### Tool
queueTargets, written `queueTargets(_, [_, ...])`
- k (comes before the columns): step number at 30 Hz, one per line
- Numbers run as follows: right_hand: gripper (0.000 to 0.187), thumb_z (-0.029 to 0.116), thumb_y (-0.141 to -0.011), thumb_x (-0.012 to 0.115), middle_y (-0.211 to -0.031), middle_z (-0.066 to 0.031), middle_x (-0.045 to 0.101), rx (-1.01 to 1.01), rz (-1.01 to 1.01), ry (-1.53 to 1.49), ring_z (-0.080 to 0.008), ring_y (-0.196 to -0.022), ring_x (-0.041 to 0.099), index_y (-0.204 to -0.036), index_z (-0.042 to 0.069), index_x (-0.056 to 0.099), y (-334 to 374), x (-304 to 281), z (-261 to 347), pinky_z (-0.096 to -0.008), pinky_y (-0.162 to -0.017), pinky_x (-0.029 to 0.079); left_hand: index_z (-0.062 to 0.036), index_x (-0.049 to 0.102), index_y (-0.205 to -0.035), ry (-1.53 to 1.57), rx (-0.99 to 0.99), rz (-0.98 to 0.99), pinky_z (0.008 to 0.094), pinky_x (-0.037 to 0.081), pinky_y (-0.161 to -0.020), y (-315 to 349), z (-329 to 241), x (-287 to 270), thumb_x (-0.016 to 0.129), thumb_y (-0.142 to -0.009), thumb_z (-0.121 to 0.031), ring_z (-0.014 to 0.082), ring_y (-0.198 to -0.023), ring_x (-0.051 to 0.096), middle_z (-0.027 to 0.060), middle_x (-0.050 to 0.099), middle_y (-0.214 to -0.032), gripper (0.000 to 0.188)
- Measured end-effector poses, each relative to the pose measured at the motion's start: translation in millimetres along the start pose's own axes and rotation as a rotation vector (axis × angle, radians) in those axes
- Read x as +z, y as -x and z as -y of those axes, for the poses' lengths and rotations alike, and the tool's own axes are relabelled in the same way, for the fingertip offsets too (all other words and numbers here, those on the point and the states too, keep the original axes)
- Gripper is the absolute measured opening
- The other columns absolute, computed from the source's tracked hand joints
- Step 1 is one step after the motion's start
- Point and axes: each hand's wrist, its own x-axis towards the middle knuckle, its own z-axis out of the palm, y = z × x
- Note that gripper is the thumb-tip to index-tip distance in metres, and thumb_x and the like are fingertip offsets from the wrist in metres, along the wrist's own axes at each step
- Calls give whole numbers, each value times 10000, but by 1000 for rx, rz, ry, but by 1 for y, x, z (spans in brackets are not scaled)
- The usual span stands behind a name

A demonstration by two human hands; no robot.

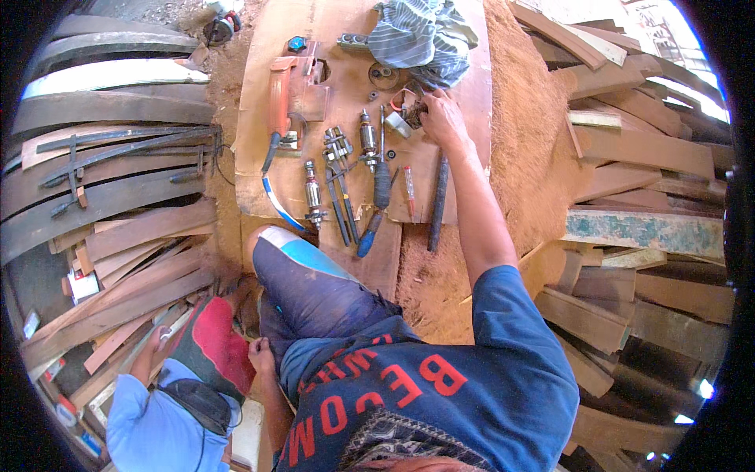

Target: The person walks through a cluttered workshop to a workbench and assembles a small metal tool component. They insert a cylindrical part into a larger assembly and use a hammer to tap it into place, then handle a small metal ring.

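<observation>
My right hand reaches over the cardboard, fingers bent at a small dark brown clump I cannot identify. Touching distance away are a short white cylinder and the lower end of a striped grey cloth. Nearer to me lie two motor armatures, pliers, a black-wrapped screwdriver, a slim red-handled screwdriver and a dark rod. An orange power-tool body with a cable lies on the left. My left hand hangs beside my leg, fingers curled; its contents are hidden.
Another person in a blue shirt and red shorts is close by at lower left. Stacked planks line the left, with more timber on the right. Sawdust borders the cardboard. A dark metal clamp rests on the left stack.
</observation>
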Motion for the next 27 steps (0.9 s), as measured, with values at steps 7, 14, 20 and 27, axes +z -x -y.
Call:
queueTargets(7, [288,128,-774,679,-1168,-169,638,10,21,-9,-388,-1197,563,-1051,65,728,-5,3,-3,-532,-993,476,27,701,-1024,-7,-20,11,359,497,-925,-1,2,2,713,-909,-211,237,-975,658,123,723,-1001,265])
queueTargets(14, [257,167,-786,718,-1017,-196,699,67,-118,-247,-373,-1025,658,-1009,47,759,-5,-2,1,-462,-921,524,26,695,-1023,20,20,-46,360,498,-933,6,-1,4,697,-921,-215,244,-980,662,129,723,-1004,261])
queueTargets(20, [233,158,-847,696,-857,-120,738,260,-182,-760,-213,-776,696,-1023,16,750,14,-29,16,-367,-761,558,22,680,-1080,-83,145,-11,381,516,-924,8,-10,1,678,-930,-185,286,-981,681,157,716,-1047,255])
queueTargets(27, [208,84,-937,686,-907,-50,718,329,-35,-1410,-130,-778,662,-1114,-22,703,125,-83,129,-297,-764,552,19,648,-1157,140,277,138,356,524,-919,54,-163,-24,685,-954,-129,224,-1014,682,142,705,-1086,255])
